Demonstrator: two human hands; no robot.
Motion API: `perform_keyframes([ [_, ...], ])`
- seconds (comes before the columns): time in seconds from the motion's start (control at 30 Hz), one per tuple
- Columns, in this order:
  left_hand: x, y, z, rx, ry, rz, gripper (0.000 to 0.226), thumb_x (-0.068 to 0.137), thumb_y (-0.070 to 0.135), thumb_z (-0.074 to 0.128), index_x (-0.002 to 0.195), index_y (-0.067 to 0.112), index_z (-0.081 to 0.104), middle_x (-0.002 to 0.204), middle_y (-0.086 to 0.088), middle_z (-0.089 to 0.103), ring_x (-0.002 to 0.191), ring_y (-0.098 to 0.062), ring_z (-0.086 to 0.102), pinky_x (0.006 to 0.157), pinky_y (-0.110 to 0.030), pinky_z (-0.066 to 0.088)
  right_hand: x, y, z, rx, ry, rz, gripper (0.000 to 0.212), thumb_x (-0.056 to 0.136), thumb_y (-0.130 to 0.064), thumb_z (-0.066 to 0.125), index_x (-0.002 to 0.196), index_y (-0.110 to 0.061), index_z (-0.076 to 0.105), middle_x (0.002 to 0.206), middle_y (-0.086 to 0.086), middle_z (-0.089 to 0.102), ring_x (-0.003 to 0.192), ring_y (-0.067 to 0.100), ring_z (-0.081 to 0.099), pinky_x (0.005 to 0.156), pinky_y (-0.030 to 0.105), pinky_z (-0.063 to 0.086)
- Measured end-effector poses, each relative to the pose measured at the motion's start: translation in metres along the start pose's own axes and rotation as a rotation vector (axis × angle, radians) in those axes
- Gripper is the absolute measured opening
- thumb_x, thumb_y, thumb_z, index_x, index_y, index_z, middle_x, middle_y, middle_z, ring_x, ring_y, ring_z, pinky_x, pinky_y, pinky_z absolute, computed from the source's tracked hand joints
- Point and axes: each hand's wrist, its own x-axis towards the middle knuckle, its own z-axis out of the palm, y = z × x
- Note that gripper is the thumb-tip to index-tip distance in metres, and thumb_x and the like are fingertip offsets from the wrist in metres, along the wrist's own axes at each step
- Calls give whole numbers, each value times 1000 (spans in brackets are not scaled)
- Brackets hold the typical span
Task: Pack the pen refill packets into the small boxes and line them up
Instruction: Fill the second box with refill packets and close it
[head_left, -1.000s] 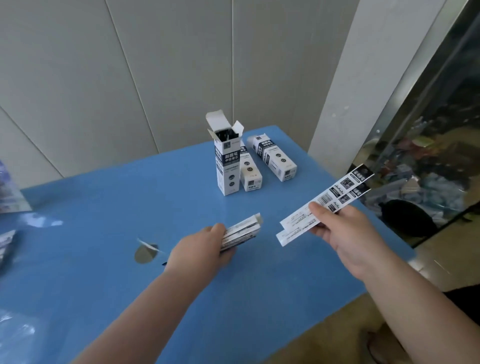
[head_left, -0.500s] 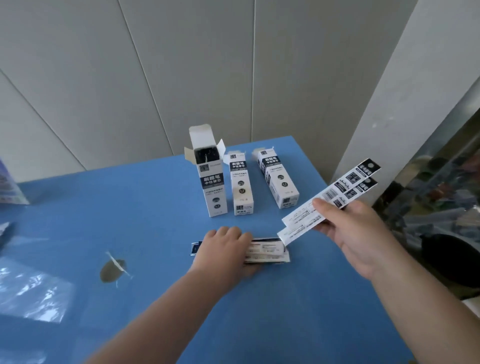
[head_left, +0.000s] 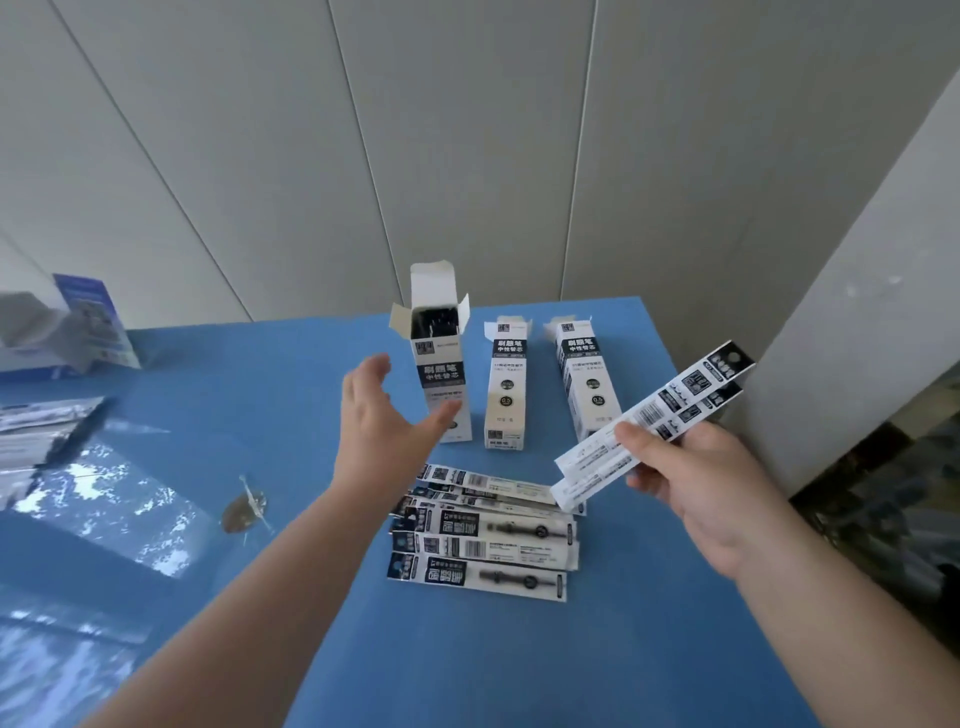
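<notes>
**Centrally placed: open box flanked by a reaching hand and a packet-holding hand**

Left hand (head_left: 382, 421), fingers spread and straight, holds nothing and lies just beside the open box (head_left: 441, 374), its thumb tip overlapping the box's lower front; whether thumb and box touch cannot be told. Open box stands upright on the blue tabletop (head_left: 597, 649), top flaps raised, dark contents visible inside; 2 closed boxes lie to its right, the middle box (head_left: 505, 387) and the right box (head_left: 587, 382), all 3 forming a row near the far edge. Right hand (head_left: 696, 483) pinches 2 held packets (head_left: 660, 421) between thumb and curled fingers; these long white-and-black strips slant upward to the right, above the tabletop, their lower ends overlapping the loose pile. Loose packets (head_left: 483, 540) lie flat and fanned on the tabletop, between the 2 forearms and nearer the viewer than the boxes. Clear plastic sheeting (head_left: 78, 493) covers the tabletop's left side; a small brown object (head_left: 244, 512) rests beside it; a blue-and-white carton (head_left: 62, 338) sits at far left.
</notes>
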Motion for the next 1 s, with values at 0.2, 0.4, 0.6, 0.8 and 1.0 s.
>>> perform_keyframes([
  [0.2,44,5,1,-232,-170,-36,83,78,33,87,145,33,37,152,12,47,138,-11,43,113,-40,36,-3,-4,-1,45,-67,-3,14,95,-19,68,99,-7,74,100,8,79,90,17,74,74,23,57],
  [0.4,20,-1,1,-81,-182,113,44,84,27,82,99,58,55,107,35,67,105,15,60,91,-24,51,-13,-23,3,36,-107,-79,15,95,-21,67,89,-13,78,99,8,80,95,18,75,70,21,58],
  [0.6,-32,9,-17,52,-109,177,44,74,58,69,108,73,45,113,46,54,105,22,51,80,-15,41,-30,-60,24,127,-175,-283,23,81,-35,72,92,-15,76,101,9,79,98,21,75,74,23,59],
  [0.8,-70,14,-31,125,-50,276,64,82,45,76,137,56,43,124,39,51,113,10,53,86,-15,43,-41,-78,53,107,-180,-512,11,93,-25,70,85,-27,77,95,4,80,94,19,77,75,25,60],
  [1.0,-85,19,-35,222,-7,335,66,84,40,77,134,57,38,122,40,48,110,7,51,80,-9,36,-43,-66,68,-185,-128,-519,16,84,-41,73,90,-27,77,88,-8,80,84,13,77,79,46,62],
])
